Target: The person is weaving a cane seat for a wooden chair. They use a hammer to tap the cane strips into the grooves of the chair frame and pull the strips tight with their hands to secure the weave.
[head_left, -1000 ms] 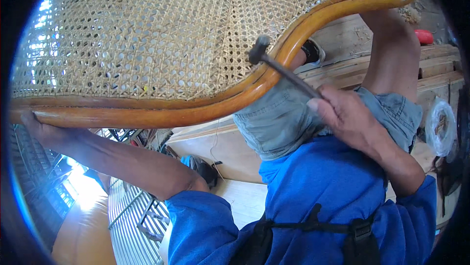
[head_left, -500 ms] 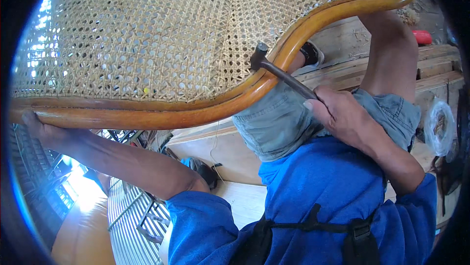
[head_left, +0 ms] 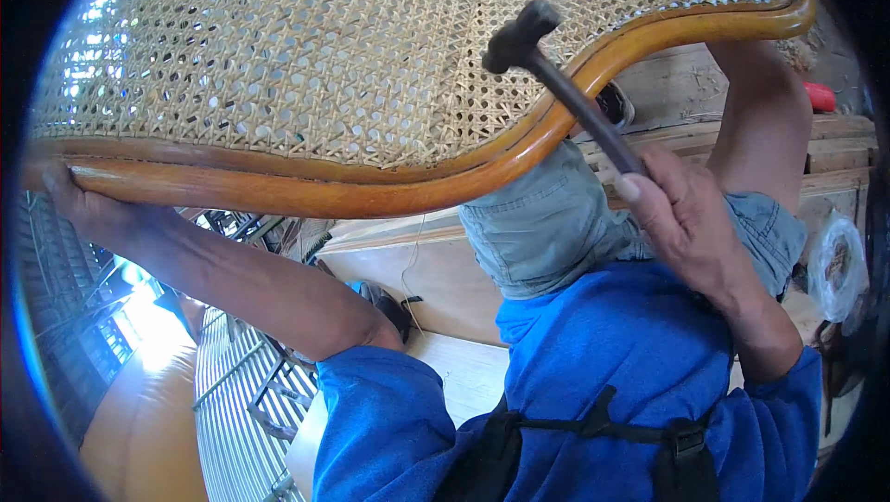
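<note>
My right hand (head_left: pixel 681 215) is closed round the dark handle of a hammer (head_left: pixel 586 111). The hammer's head is raised above a woven cane panel (head_left: pixel 315 66), apart from it. A glossy, curved wooden frame (head_left: pixel 311 201) borders the panel, bending in a wave up toward the far right. At the far left, my left hand (head_left: pixel 72 198) grips this frame, thumb on its upper face and the other fingers mostly hidden underneath. Along the frame's inner edge runs a dark groove where the cane ends. Part of the panel rests over my lap.
Wooden planks (head_left: pixel 839 161) lie on the right, with a clear plastic bag (head_left: pixel 837 261) and a red object (head_left: pixel 820 97) near them. At the lower left are a white slatted surface (head_left: pixel 232 400) and a tan padded shape (head_left: pixel 139 409). A pale board (head_left: pixel 454 284) stands below the frame.
The hammer has lifted off the frame's edge, and my right hand has risen with it. My left hand keeps its grip. The frame sits slightly higher and further right in view.
</note>
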`<state>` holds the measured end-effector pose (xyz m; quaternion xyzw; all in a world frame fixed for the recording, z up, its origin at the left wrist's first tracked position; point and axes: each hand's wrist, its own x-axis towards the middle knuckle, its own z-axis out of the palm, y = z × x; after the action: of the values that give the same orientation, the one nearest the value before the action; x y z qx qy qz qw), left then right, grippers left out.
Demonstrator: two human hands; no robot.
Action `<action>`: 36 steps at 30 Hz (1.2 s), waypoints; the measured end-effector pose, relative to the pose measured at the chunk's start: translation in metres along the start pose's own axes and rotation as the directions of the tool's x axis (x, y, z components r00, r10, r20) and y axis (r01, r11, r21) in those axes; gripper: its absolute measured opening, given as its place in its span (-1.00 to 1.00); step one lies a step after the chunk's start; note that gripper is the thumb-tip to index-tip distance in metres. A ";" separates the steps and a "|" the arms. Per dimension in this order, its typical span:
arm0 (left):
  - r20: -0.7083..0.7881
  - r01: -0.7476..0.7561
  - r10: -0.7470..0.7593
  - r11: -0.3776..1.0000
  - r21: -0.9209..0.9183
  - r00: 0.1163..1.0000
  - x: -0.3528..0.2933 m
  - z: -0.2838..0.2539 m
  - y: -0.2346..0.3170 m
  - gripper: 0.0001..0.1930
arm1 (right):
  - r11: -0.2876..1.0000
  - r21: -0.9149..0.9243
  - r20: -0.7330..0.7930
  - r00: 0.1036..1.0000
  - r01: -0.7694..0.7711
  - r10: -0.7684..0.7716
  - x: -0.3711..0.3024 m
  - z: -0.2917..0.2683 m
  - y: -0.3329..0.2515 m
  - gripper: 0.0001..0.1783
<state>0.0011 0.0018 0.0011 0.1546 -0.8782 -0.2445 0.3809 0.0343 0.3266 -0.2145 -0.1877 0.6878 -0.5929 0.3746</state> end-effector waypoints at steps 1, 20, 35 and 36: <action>0.005 0.019 -0.018 1.000 -0.017 1.000 0.000 0.001 0.001 -0.43 | 0.998 -0.058 0.063 0.997 -0.032 0.035 0.000 0.006 0.005 -0.67; -0.020 -0.029 0.029 0.999 -0.014 0.999 -0.007 0.004 0.002 -0.44 | 0.993 0.038 0.122 0.986 -0.116 0.110 0.005 0.007 0.008 -0.65; -0.008 -0.060 0.060 0.998 -0.009 0.998 0.002 -0.001 -0.001 -0.47 | 0.993 -0.111 0.234 0.971 -0.031 0.056 0.003 0.020 0.014 -0.66; -0.004 -0.047 0.047 0.999 -0.021 0.999 0.000 -0.001 -0.001 -0.47 | 0.996 -0.082 0.228 0.972 -0.029 0.047 0.002 0.021 0.013 -0.66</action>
<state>0.0017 0.0010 0.0011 0.1304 -0.8782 -0.2443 0.3899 0.0510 0.3144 -0.2281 -0.2563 0.6658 -0.5325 0.4554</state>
